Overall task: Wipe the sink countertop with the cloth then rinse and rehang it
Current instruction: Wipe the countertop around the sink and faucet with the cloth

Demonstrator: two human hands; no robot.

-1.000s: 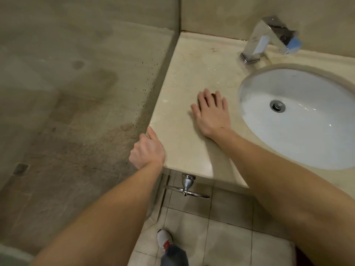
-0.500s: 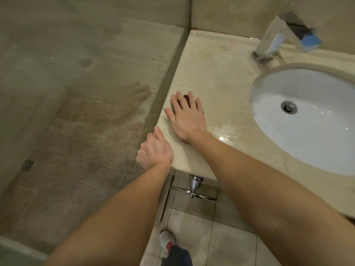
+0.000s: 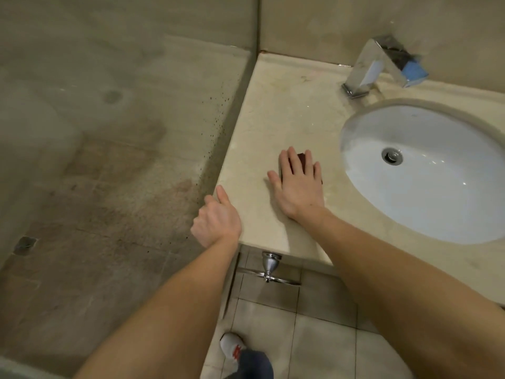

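Cloth (image 3: 301, 158) is pressed to surface (image 3: 273, 110) under right hand (image 3: 299, 184), fingers straight, for wiping; edge gripped by left hand (image 3: 217, 221), prob. for bracing.

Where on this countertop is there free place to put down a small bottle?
The widest bare patch is the back left of the countertop, between wall, glass panel and faucet. A smaller one lies between the two hands. The middle is crowded: the right hand presses the cloth beside the basin; the left hand grips the left edge.
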